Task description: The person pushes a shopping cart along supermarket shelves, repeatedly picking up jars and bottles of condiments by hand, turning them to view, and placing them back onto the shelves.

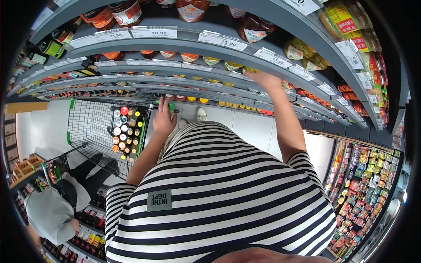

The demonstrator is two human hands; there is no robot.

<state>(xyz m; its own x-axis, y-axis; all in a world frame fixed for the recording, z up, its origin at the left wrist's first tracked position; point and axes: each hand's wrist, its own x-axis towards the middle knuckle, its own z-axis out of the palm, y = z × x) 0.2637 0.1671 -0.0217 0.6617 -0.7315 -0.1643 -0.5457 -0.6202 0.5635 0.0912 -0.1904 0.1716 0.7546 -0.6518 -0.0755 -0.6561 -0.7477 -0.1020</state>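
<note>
Bottles [124,125] are loaded in the cart [69,138]; jars [232,65] are left shelved near the right hand [266,80], whose grip cannot be told; left hand [164,119] fingers are held apart.

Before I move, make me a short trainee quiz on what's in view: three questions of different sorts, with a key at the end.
1. Which hand is up at the jars: A, the left; B, the right; C, neither?
2. True or false: the cart has bottles in it.
3. Fill in the missing word: the pattern on the shirt is ____.

Key: 1. B, the right hand. 2. True. 3. Stripes.
</note>
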